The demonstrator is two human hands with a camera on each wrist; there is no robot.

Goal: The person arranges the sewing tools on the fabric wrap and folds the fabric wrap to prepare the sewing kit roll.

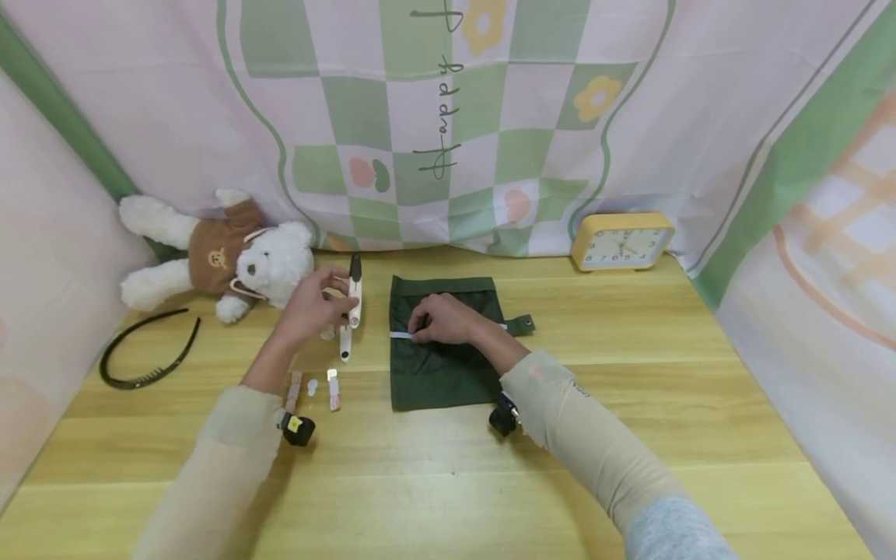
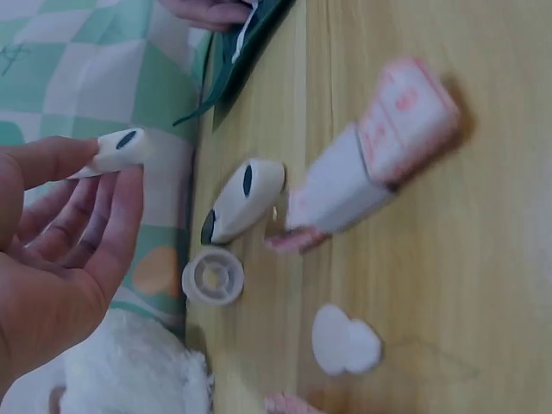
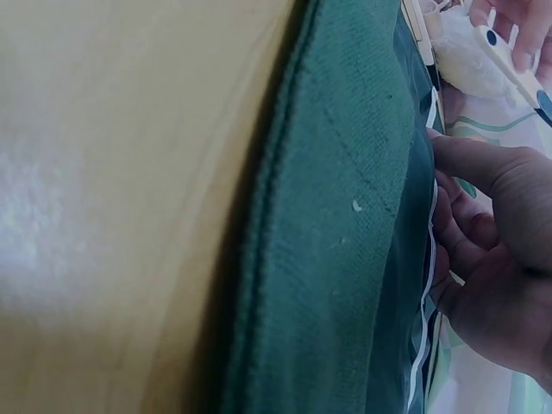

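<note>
Pouch (image 1: 437,385) on table (image 1: 434,482), apparently a pen (image 1: 346,342) at left, plush toy (image 1: 215,253) farther left, headband (image 1: 143,379) before toy, clock (image 1: 623,243) behind right

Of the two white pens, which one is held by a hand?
The held pen is pinched by the left hand; the other pen lies untouched on the table.

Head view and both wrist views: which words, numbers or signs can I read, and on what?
"Happy": curtain, running sideways; the next letter is cut off.
"2, 3, 4, 5, 6, 8, 9": clock; other numerals too small.
Right sleeve: marks too small.
Pink-and-white stick: red marks too blurred.
</note>
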